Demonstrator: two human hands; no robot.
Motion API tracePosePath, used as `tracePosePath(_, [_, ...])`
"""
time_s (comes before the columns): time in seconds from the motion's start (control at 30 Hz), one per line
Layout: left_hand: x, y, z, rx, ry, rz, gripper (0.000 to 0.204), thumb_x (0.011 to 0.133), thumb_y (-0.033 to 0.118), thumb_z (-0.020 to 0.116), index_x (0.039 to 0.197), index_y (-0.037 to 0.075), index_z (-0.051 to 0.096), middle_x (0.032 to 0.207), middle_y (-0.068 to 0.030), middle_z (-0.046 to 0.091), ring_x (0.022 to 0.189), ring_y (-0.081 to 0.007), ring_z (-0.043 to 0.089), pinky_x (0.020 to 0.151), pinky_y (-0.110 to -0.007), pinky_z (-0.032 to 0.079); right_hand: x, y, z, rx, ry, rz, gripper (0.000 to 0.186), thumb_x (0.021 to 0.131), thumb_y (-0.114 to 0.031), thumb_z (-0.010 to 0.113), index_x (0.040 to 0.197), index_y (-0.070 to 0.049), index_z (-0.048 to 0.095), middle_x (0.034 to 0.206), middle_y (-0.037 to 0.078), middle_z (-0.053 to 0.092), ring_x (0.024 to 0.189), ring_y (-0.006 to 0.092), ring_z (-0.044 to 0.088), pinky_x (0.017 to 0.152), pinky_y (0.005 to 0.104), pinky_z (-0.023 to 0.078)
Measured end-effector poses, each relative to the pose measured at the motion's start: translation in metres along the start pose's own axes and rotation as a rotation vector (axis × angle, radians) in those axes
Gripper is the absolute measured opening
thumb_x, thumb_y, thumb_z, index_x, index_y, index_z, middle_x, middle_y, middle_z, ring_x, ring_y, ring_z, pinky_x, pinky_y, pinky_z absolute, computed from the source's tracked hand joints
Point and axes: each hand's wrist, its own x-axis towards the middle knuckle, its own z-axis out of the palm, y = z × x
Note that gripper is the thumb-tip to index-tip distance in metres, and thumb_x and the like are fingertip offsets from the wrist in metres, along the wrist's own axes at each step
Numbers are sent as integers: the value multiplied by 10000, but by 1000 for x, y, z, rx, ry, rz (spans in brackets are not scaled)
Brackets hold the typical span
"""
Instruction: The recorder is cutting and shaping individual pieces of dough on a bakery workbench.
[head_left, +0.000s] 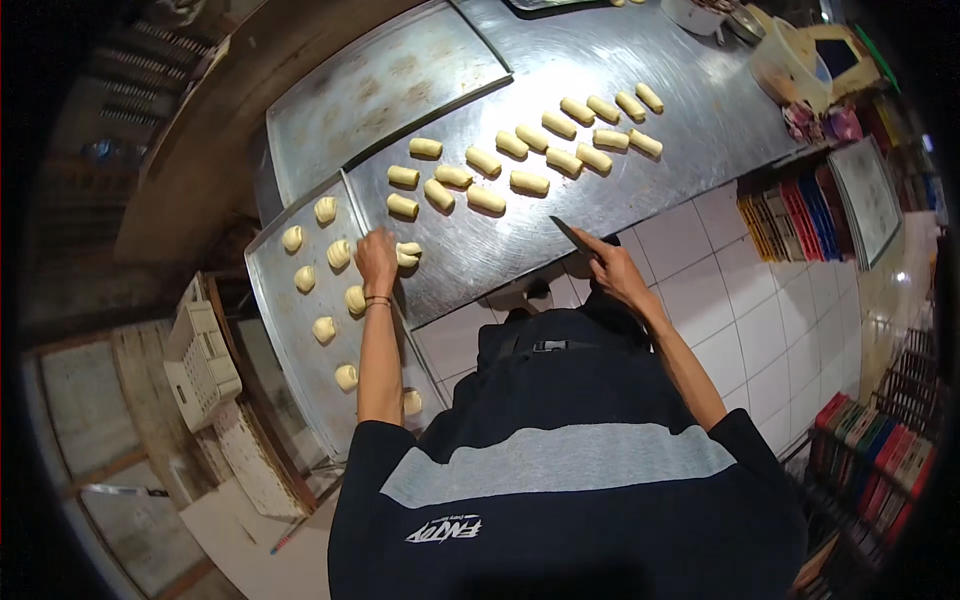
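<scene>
My right hand (615, 268) is closed round the handle of a dark-bladed knife (572, 236), its tip pointing up and left over the table's near edge. My left hand (377, 258) is above the inner rim of a baking tray, fingers curled down and partly hidden. A slit piece of dough (408, 254) pokes out at the right side of this hand, its left end covered by the fingers. On the baking tray (290, 345) lie several ridged dough rolls (339, 253), one partly behind my left wrist. Several smooth dough rolls (486, 199) are spread over the steel table (480, 262).
An oiled, stained tray (390, 90) lies at the table's far left. Bowls and a white tub (790, 65) crowd the far right corner. A cream plastic crate (200, 365) stands left of the baking tray. Stacked coloured crates (795, 215) are on the tiled floor (715, 285) at right.
</scene>
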Motion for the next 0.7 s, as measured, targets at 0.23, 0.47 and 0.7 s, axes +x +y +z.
tracePosePath(0.23, [61,-25,12,-41,5,423,460,838,-67,669,1280,61,687,1364,-194,656,1257,-437,590,1051,-517,485,-3,-31,-20,30,-3,125,724,886,46,520,1570,-192,521,641,209,437,516,217,428,569,391,444])
tracePosePath(0.47, [1,44,-1,-158,120,320,207,958,173,671,1119,67,746,1058,-208,729,1000,-431,662,891,-513,513,-15,-18,-24,52,69,194,712,905,30,531,1571,-223,518,681,245,498,527,271,489,601,408,471])
tracePosePath(0.7, [-112,79,30,18,-244,391,697,1035,242,592,1640,22,325,1684,-230,329,1559,-427,290,1230,-624,220,-10,-26,-32,3,-1,301,672,936,44,530,1565,-195,516,1274,212,719,725,239,642,777,378,549])
